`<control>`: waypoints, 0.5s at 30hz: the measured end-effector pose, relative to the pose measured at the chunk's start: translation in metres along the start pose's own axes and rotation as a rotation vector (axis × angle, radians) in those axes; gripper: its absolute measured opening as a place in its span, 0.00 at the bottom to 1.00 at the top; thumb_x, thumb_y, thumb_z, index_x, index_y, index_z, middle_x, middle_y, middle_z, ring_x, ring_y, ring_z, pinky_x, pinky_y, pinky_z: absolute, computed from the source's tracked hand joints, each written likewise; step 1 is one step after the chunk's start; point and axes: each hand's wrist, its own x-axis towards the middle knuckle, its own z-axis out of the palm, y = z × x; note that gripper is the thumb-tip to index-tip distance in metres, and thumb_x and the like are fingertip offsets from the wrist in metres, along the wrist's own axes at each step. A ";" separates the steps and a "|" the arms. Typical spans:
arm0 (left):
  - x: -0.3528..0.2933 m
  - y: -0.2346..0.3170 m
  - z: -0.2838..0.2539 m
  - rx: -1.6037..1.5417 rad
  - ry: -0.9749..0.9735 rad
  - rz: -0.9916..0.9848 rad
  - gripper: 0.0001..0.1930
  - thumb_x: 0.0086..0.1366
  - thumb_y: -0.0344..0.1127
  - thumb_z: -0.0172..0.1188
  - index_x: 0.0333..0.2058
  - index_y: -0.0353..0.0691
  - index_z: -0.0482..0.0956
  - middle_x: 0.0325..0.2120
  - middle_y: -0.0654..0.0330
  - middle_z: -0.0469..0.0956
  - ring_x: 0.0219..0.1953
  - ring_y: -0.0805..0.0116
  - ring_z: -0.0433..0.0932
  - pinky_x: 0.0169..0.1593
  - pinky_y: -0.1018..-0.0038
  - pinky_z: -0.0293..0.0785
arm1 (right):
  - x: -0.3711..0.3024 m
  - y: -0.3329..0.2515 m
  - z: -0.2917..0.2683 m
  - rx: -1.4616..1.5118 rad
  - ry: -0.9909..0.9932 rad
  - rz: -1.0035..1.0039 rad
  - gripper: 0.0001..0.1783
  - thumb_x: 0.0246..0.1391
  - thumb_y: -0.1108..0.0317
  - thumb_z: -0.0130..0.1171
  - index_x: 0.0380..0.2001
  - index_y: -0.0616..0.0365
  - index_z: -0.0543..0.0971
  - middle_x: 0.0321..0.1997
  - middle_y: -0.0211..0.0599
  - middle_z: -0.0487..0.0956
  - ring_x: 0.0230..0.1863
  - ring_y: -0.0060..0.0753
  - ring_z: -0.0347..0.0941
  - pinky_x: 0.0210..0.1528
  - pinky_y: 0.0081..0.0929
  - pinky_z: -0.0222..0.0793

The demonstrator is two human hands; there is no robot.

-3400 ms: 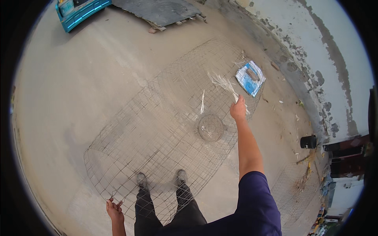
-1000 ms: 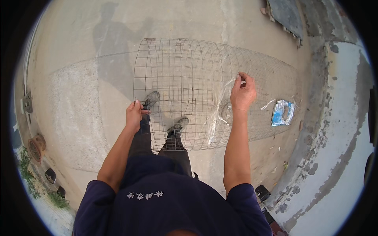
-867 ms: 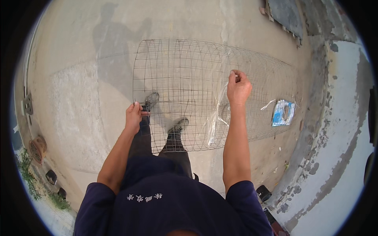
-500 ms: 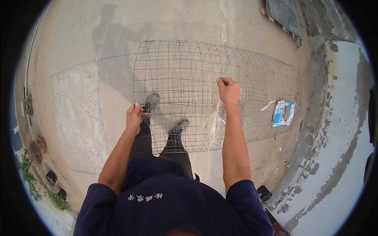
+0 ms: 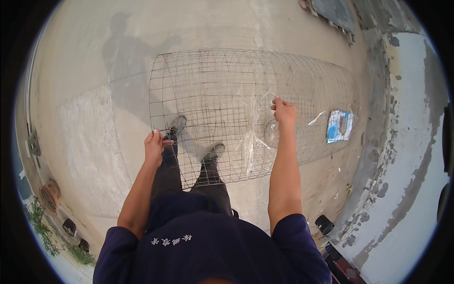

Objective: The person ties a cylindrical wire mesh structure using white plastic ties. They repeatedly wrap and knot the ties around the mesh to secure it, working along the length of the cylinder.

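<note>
A long open cylinder of wire mesh (image 5: pixel 213 113) lies across in front of me, over my feet. My left hand (image 5: pixel 153 147) is closed on the wire at its left end. My right hand (image 5: pixel 285 112) is above the middle of the mesh with fingers pinched together; what they hold is too small to make out. A thin whitish strand shows beside those fingertips. Clear plastic strips (image 5: pixel 249 146) are bunched on the mesh, left of my right forearm. Inside or behind the right end of the mesh lies a blue and white package (image 5: pixel 339 127).
Concrete ground (image 5: pixel 90 142) spreads around, with my shadow at upper left. A peeling white wall (image 5: pixel 378 227) curves along the right, with a black container (image 5: pixel 324 224) near its foot. A dark board (image 5: pixel 336 16) is at upper right; a terracotta pot (image 5: pixel 50 195) stands at left.
My left hand and the mesh's left end have shifted slightly left. My right hand has moved a little right and nearer to me, away from the bunched plastic strips.
</note>
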 end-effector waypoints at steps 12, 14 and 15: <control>-0.001 0.002 0.000 0.021 -0.002 0.005 0.20 0.81 0.53 0.47 0.33 0.47 0.71 0.17 0.71 0.70 0.29 0.71 0.88 0.19 0.83 0.56 | 0.028 0.004 0.025 0.046 -0.180 -0.017 0.28 0.58 0.47 0.68 0.40 0.67 0.88 0.36 0.44 0.87 0.39 0.36 0.81 0.45 0.35 0.76; 0.002 0.000 0.000 0.017 0.015 0.002 0.19 0.81 0.52 0.48 0.32 0.46 0.70 0.15 0.73 0.65 0.30 0.69 0.88 0.19 0.82 0.52 | 0.024 0.008 0.014 0.036 -0.155 0.037 0.28 0.57 0.48 0.70 0.41 0.68 0.88 0.37 0.45 0.87 0.41 0.37 0.82 0.47 0.36 0.76; 0.002 -0.001 -0.002 0.014 0.023 0.001 0.19 0.81 0.52 0.48 0.32 0.46 0.70 0.15 0.73 0.62 0.30 0.68 0.87 0.19 0.81 0.51 | 0.018 0.014 0.012 -0.028 -0.120 0.006 0.27 0.57 0.49 0.70 0.41 0.67 0.88 0.37 0.44 0.87 0.41 0.36 0.82 0.47 0.35 0.76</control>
